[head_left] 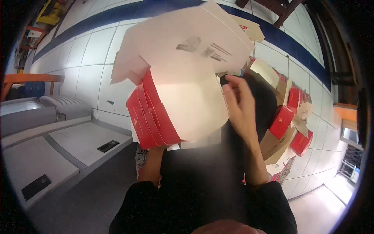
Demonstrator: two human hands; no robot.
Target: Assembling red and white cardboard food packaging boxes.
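In front of me is a stack of nested cardboard food boxes, red on the outside and white inside, with wide pale flaps fanned out at the far side. My left hand goes beneath the near left corner of the stack and bears it; its fingers are hidden. At the right rim of the top box is my right hand, thumb and fingers apart and slightly bent, the thumb close against the box wall. Faint dark print marks the largest flap.
To my right lie several more red and brown cardboard boxes, some tilted on one another. White chest freezers with dark handles stand at left. The floor has white tiles and a dark blue band. An orange wooden piece is at far left.
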